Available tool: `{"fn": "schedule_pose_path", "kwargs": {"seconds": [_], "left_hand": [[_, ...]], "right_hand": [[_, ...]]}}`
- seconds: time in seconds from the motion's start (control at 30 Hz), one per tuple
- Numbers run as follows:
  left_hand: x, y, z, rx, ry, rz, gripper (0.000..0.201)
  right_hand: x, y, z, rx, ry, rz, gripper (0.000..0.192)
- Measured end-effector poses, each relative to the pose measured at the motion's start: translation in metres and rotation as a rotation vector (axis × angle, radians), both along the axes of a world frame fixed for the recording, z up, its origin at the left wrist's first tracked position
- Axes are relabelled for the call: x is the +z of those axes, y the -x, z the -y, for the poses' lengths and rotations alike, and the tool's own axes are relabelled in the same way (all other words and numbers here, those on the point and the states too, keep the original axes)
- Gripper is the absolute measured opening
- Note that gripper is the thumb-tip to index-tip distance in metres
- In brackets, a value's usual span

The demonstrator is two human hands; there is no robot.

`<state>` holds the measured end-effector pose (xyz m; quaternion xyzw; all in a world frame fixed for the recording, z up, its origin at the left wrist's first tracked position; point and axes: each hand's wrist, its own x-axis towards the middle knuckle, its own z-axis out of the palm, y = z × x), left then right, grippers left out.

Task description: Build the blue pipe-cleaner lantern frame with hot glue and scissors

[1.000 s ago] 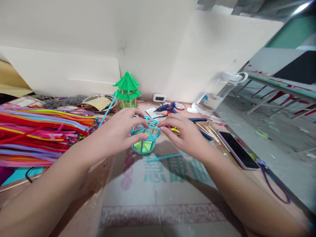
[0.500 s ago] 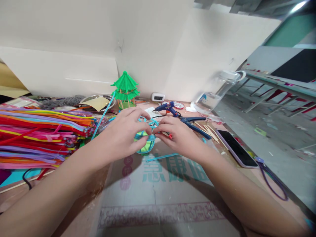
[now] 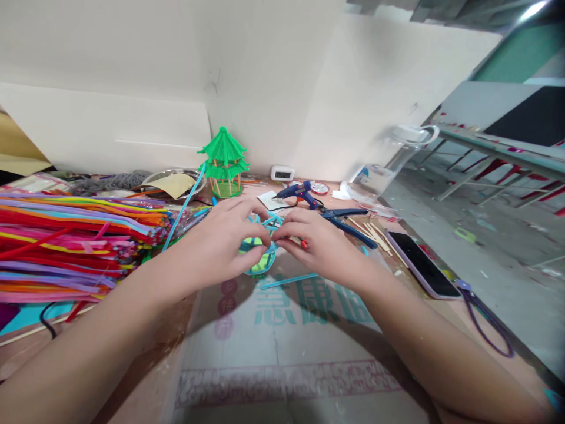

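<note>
Both my hands meet over a small round frame of blue pipe cleaners (image 3: 260, 270) with bright green in its base. My left hand (image 3: 225, 235) is closed at its left side, with thumb and fingertips drawn together on the frame. From the right, my right hand (image 3: 315, 238) pinches at the frame's blue strands. A small red object (image 3: 303, 242) shows between its fingers; its kind cannot be made out. The fingers hide the exact points of contact. A loose blue pipe cleaner (image 3: 289, 281) lies just in front, on the printed plastic sheet (image 3: 278, 347).
Behind my hands stand a green pagoda model (image 3: 224, 162) and a white digital clock (image 3: 282, 172). A blue glue gun (image 3: 295, 191), pliers (image 3: 348, 224), wooden sticks (image 3: 373, 235) and a phone (image 3: 421, 264) lie right. Colourful pipe cleaners (image 3: 75, 247) fill the left; a clear bottle (image 3: 379, 171) is back right.
My left hand has shifted very slightly, showing a bit more of the table behind it. My right hand and the blue frame stay almost in place.
</note>
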<state>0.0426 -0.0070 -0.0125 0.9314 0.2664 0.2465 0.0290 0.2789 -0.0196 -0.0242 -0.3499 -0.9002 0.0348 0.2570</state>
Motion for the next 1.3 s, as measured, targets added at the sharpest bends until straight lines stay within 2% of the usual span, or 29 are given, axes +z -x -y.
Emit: {"fn": "schedule_pose_path", "kwargs": {"seconds": [0.2, 0.47, 0.63, 0.7, 0.77, 0.87, 0.93, 1.0, 1.1, 1.17, 1.3], "left_hand": [[0.006, 0.006, 0.000, 0.053, 0.027, 0.021, 0.018], [-0.001, 0.002, -0.002, 0.029, -0.019, -0.027, 0.011], [0.006, 0.007, -0.002, 0.021, 0.028, -0.011, 0.017], [0.009, 0.014, -0.005, 0.066, 0.039, 0.004, 0.034], [0.008, 0.025, -0.010, 0.133, 0.067, -0.012, 0.061], [0.000, 0.039, -0.018, 0.222, 0.184, -0.107, 0.100], [-0.008, 0.042, -0.023, 0.255, 0.276, -0.165, 0.111], [-0.014, 0.041, -0.027, 0.244, 0.324, -0.176, 0.107], [-0.017, 0.035, -0.031, 0.201, 0.291, -0.121, 0.086], [-0.016, 0.032, -0.033, 0.217, 0.263, -0.081, 0.075], [-0.016, 0.032, -0.036, 0.227, 0.282, -0.024, 0.069]], "right_hand": [[0.002, 0.000, 0.001, -0.011, 0.030, -0.001, 0.011], [0.002, -0.001, 0.000, -0.008, 0.046, -0.004, 0.013], [0.012, -0.010, 0.000, -0.106, 0.028, -0.121, 0.013], [0.013, -0.016, -0.004, -0.173, 0.045, -0.166, 0.012], [0.010, -0.023, -0.010, -0.223, 0.116, -0.170, 0.018], [-0.004, -0.031, -0.022, -0.212, 0.301, -0.119, 0.042], [-0.017, -0.032, -0.030, -0.168, 0.427, -0.093, 0.056], [-0.027, -0.029, -0.034, -0.125, 0.531, -0.086, 0.055], [-0.032, -0.021, -0.034, -0.065, 0.637, -0.123, 0.029], [-0.028, -0.016, -0.030, -0.040, 0.690, -0.142, 0.018], [-0.016, -0.015, -0.024, -0.060, 0.702, -0.101, 0.013]]}}
